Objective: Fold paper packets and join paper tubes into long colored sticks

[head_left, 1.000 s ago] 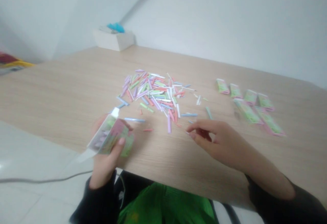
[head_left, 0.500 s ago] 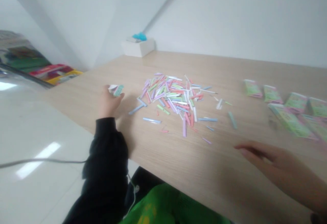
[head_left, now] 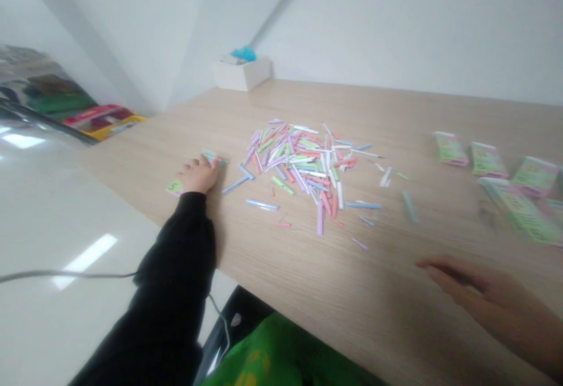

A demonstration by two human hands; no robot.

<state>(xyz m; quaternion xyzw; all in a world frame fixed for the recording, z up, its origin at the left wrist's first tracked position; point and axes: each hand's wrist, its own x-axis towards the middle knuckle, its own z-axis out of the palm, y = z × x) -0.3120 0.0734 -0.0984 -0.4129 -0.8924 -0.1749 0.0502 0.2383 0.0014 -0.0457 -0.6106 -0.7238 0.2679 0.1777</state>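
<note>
My left hand lies low over the table left of the pile, fingers spread on top of a small green and pink card or packet. A green piece marked like a 5 shows beside its wrist. Pastel sticks in purple, green, white, red and blue lie heaped in the middle, with loose ones around. My right hand hovers near the front right, thumb and fingertips pressed together; whatever they may hold is too small to make out.
Several green and pink packets lie at the right of the wooden table. A white box with something blue on top stands at the back. Colourful goods and a cable are at the left.
My left hand has come down flatter onto the table, over the small packet that it held upright before. The green piece now shows beside the wrist. My right hand appears slightly lower and further right.
</note>
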